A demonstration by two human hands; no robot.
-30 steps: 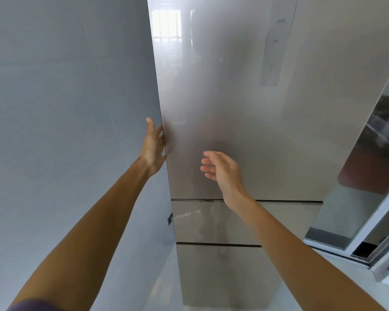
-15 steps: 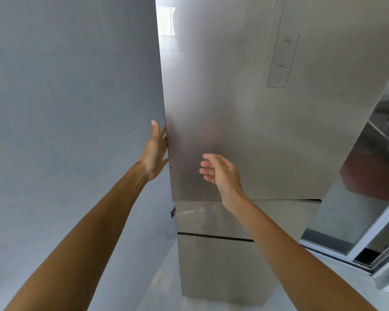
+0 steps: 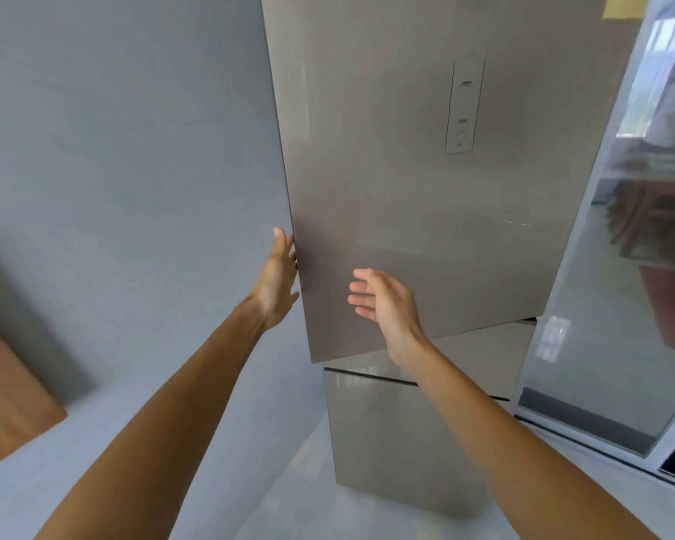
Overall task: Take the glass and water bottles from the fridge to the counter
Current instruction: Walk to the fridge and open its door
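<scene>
The left hand (image 3: pixel 277 278) is gripping the left edge of the fridge door (image 3: pixel 406 228), fingers hooking behind it. The right hand (image 3: pixel 382 302) is hovering in front, fingers loosely spread, holding nothing. The glass and bottles are presumably sitting inside, unseen. They are probably cold, slippery and breakable, so best gripped round the middle.

Fridge (image 3: pixel 406 442): tall, brushed steel, upright. Upper door (image 3: pixel 425 228) swung slightly ajar, left edge standing out past the body. Two lower fronts (image 3: pixel 468 354) shut.
</scene>
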